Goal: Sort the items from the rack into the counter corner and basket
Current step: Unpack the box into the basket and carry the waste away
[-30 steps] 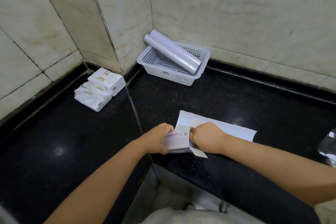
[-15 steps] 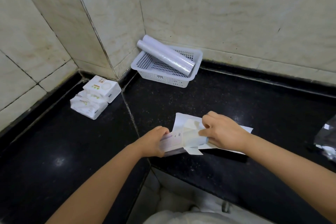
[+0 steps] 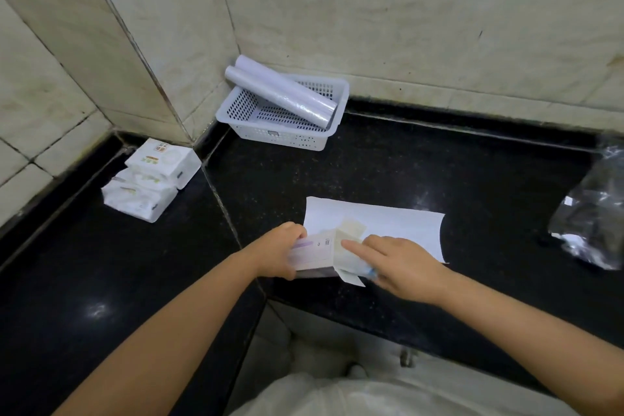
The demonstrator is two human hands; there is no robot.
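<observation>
A: Nearest to us, what has just changed?

B: The right hand (image 3: 401, 267) has let go of the flap. Half a second ago its fingers were curled over the open end of the small white cardboard box with a pale printed label (image 3: 312, 252); now the hand lies flat with the index finger stretched out, pressing the cream flap (image 3: 351, 248). It grips nothing.

A: And the left hand (image 3: 282, 255)?

B: Clamped around the box's left end as before, holding it just above the front edge of the black speckled stone desk (image 3: 439, 172).

A: What does that mean for the sorting?

B: My guess is the box is being closed before it goes to its place. It has not yet been put away.

A: Anything under it?

B: The white paper sheet (image 3: 388, 223) lies flat on the desk behind the box, where it was a second ago.

A: Farther back?

B: The stack of white soft tissue packs (image 3: 152, 179) sits in the desk corner by the tiled wall, unmoved. The white perforated plastic basket (image 3: 283, 137) stands against the back wall with two white wrapped rolls (image 3: 280, 93) lying across it. A crumpled clear plastic bag (image 3: 594, 209) is well apart at the right.
</observation>
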